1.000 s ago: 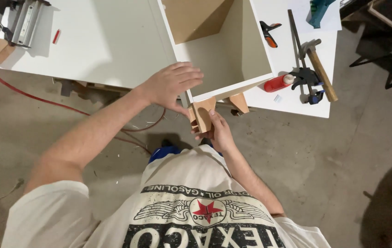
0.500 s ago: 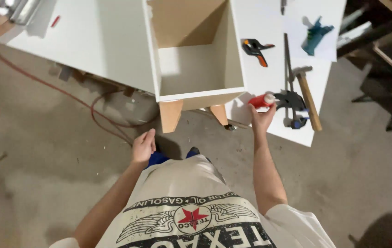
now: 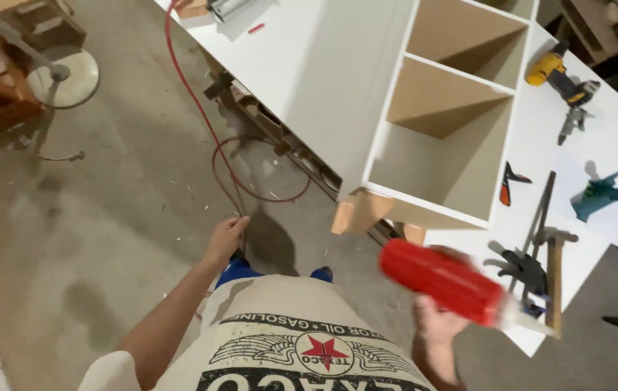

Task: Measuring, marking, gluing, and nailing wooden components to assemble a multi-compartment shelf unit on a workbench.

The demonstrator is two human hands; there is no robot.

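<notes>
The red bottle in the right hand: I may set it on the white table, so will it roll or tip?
The red bottle looks round-bodied, so laid on its side on the white table it would probably roll. Tall and slim with a pale tapered nozzle, it may tip if stood upright. The right hand grips it singly, suggesting it is fairly light.

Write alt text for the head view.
The right hand holds a red bottle beside a white cabinet lying on a white workbench. The left hand hangs empty above the concrete floor.
</notes>
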